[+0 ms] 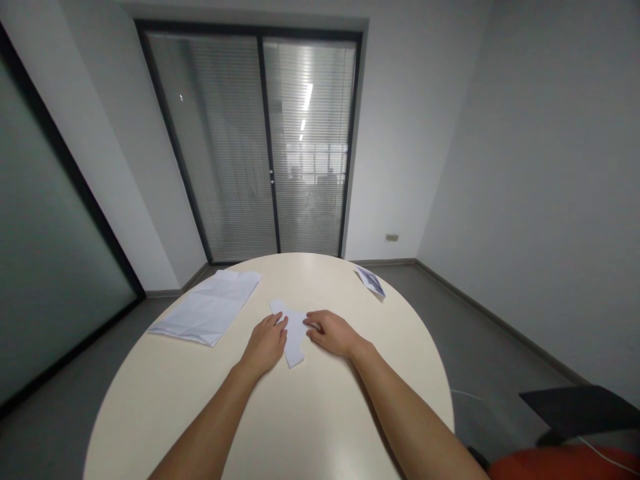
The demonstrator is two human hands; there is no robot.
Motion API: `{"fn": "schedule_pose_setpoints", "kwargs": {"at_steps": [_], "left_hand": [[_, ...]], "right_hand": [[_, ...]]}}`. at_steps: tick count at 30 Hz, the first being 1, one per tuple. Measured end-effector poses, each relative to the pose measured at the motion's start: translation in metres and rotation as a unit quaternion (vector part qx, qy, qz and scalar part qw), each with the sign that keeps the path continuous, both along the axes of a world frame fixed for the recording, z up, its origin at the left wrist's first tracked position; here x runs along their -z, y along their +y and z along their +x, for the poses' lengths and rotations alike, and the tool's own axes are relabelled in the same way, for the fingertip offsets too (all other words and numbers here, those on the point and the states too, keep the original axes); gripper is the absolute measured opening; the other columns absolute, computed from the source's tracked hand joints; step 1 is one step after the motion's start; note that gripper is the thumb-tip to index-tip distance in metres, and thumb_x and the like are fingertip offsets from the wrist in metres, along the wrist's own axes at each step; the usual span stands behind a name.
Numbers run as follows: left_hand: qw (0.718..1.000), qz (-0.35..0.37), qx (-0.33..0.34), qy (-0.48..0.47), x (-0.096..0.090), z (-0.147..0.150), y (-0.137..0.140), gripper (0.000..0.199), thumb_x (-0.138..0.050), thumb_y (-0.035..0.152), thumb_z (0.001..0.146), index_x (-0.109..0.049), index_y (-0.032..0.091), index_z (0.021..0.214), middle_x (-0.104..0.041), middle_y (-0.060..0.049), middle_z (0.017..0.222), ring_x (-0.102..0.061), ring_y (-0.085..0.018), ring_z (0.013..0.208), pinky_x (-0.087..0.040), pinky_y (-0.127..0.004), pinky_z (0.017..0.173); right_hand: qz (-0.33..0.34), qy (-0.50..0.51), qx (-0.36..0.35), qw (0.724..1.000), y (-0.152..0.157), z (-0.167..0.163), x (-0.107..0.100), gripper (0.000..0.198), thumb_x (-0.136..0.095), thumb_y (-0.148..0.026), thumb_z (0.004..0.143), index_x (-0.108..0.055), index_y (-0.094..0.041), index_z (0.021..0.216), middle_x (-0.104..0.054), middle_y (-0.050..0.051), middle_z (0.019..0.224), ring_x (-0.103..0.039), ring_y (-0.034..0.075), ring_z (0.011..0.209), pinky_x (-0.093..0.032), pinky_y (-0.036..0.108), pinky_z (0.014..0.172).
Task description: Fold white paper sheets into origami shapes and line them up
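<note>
A small white piece of paper [295, 327] lies on the table between my two hands, its outline uneven with arms sticking out, like a cross. My left hand [266, 341] rests along its left side, fingers apart and fingertips on the paper. From the right, my right hand [331, 331] touches the paper's right arm with its fingertips; thumb and fingers are bent, with a gap between them. Parts of the paper's left side are hidden under my left fingers.
Creased white sheets [213, 307] lie at the left of the round cream table [300, 427]. A folded printed paper [371, 283] sits near its far right edge. At the lower right are a black chair part [580, 408] and a red surface [565, 465]. A glass door [250, 147] stands beyond.
</note>
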State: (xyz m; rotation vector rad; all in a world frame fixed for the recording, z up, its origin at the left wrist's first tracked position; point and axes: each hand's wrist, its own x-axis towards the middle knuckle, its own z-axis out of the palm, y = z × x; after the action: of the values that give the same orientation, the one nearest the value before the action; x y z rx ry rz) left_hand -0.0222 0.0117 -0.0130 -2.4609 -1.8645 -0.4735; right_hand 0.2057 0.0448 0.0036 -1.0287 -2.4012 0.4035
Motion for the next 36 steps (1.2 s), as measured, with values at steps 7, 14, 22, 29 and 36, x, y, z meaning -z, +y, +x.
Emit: {"fn": "schedule_pose_setpoints", "kwargs": {"at_steps": [7,14,22,29,36], "left_hand": [[0.998,0.014,0.050,-0.018,-0.002,0.002,-0.001,0.040,-0.042,0.021,0.099,-0.067,0.016,0.130,-0.061,-0.011,0.142,-0.054,-0.025,0.131,-0.039,-0.040,0.114],[0.999,0.017,0.043,0.007,-0.022,0.014,-0.018,0.051,-0.057,0.053,0.092,-0.068,0.017,0.126,-0.064,-0.014,0.137,-0.056,-0.032,0.125,-0.040,-0.048,0.110],[0.999,-0.016,0.046,0.014,-0.030,0.019,-0.021,0.039,-0.049,0.031,0.095,-0.066,0.015,0.127,-0.063,-0.014,0.138,-0.058,-0.027,0.128,-0.041,-0.040,0.111],[0.997,-0.014,0.066,-0.027,-0.031,0.012,-0.022,0.036,-0.058,0.035,0.090,-0.067,0.018,0.120,-0.066,-0.013,0.133,-0.061,-0.028,0.122,-0.045,-0.039,0.106],[0.998,-0.018,0.061,-0.005,-0.036,0.015,-0.024,0.028,-0.056,0.031,0.090,-0.064,0.019,0.113,-0.071,-0.012,0.111,-0.065,-0.027,0.107,-0.048,-0.037,0.095]], "right_hand": [[0.002,-0.009,-0.015,1.000,0.004,0.003,0.001,0.033,-0.061,-0.027,0.090,-0.073,-0.017,0.119,-0.069,0.014,0.128,-0.062,0.027,0.119,-0.045,0.037,0.103],[-0.007,-0.002,-0.008,1.000,0.001,0.000,-0.007,0.028,-0.063,-0.027,0.088,-0.074,-0.019,0.113,-0.075,0.008,0.102,-0.065,0.019,0.086,-0.048,0.029,0.081],[-0.035,-0.007,-0.009,0.999,0.001,0.001,-0.009,0.029,-0.064,-0.025,0.087,-0.076,-0.021,0.113,-0.076,0.006,0.100,-0.066,0.019,0.085,-0.048,0.028,0.081],[-0.025,0.017,-0.041,0.999,0.003,0.002,-0.005,0.030,-0.066,-0.026,0.087,-0.076,-0.019,0.114,-0.074,0.009,0.118,-0.066,0.025,0.110,-0.047,0.035,0.099],[-0.013,0.020,-0.056,0.998,0.002,0.003,-0.008,0.032,-0.067,-0.027,0.086,-0.075,-0.020,0.116,-0.073,0.010,0.122,-0.065,0.025,0.114,-0.047,0.036,0.102]]}}
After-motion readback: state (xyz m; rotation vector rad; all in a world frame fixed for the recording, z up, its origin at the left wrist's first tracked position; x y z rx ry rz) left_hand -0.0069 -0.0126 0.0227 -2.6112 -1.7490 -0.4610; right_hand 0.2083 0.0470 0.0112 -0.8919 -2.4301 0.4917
